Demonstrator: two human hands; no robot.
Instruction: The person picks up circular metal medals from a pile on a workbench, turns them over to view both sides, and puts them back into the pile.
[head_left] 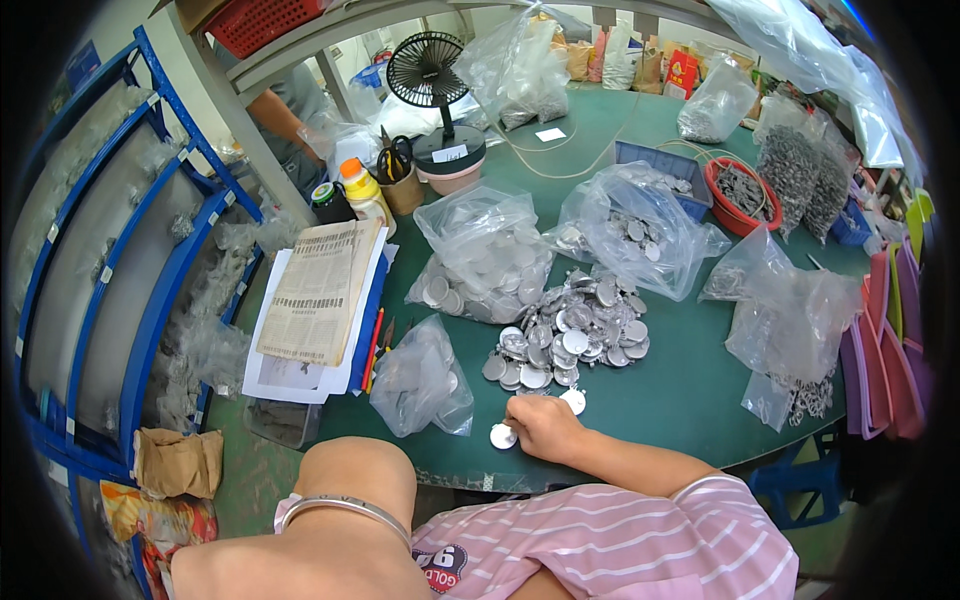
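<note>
My right hand (545,428) is closed at the near edge of the table, thumb and fingers pinching a small round silver-white metal disc (502,437). Another bright disc (573,401) lies just beyond its knuckles. A loose heap of silver discs (575,335) spreads farther up the table. Very close, at the lower left edge, is what looks like my bent left arm and hand (300,568), with a silver bangle (345,503) around the wrist. Its fingers are out of sight. Left of the heap stands a clear bag of discs (485,265); another open bag (640,230) sits behind it.
A smaller plastic bag (425,380) lies left of my right hand. Newspaper (320,290) rests on papers beside pens. Behind are a black fan (427,75), scissors (395,158), a red bowl (742,195) and a blue bin (690,200). Blue shelving (150,370) borders the left.
</note>
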